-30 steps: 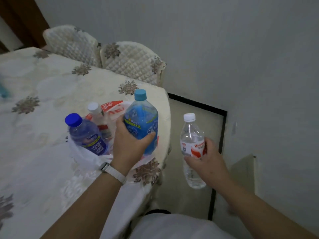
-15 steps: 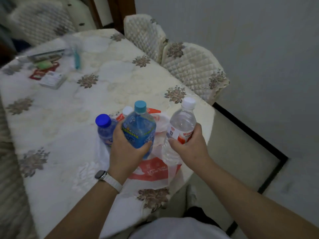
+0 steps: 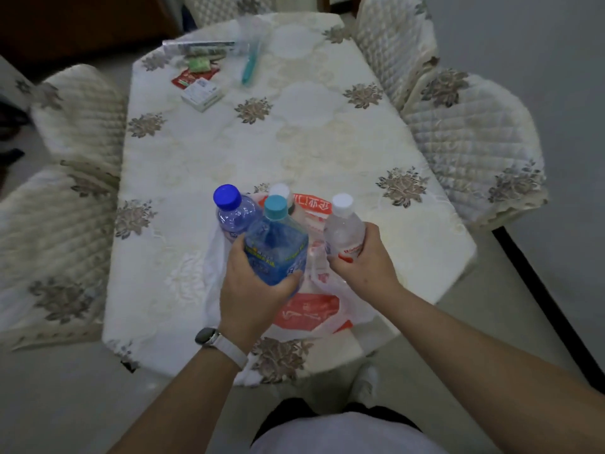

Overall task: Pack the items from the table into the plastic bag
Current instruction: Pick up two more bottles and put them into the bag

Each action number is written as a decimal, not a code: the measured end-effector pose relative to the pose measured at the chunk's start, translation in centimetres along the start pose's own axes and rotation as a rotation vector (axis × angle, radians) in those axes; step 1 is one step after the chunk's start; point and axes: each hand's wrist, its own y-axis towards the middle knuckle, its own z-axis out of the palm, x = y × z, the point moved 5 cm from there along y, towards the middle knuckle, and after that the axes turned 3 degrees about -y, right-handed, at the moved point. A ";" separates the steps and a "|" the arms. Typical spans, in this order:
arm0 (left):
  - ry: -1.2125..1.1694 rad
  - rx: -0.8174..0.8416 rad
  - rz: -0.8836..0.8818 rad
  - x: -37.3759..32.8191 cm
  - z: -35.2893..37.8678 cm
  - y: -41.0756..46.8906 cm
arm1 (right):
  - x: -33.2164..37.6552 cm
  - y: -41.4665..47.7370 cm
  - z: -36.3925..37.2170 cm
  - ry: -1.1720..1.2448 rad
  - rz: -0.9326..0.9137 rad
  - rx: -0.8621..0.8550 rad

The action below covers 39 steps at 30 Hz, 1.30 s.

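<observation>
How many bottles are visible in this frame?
4. A teal-capped blue bottle in the left hand; clear white-capped bottle in the right hand; dark-blue-capped bottle beside the left hand; a fourth bottle behind them, only its white cap showing. More could be hidden.

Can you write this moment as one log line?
left hand grips teal-capped bottle | right hand grips clear bottle | both over plastic bag

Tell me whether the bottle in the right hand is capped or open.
Capped: a white cap tops the bottle, which the right hand grips near its label.
</observation>
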 end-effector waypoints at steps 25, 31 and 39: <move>-0.002 0.076 -0.082 2.6 10.2 2.1 | -4.6 -3.0 -7.1 -0.048 0.123 -0.075; 0.143 0.091 -0.175 3.3 9.3 0.2 | -2.2 -3.1 -6.6 -0.044 0.063 -0.038; 0.085 0.373 -0.409 4.8 11.9 -4.6 | 0.2 -3.0 -4.5 -0.033 -0.008 0.031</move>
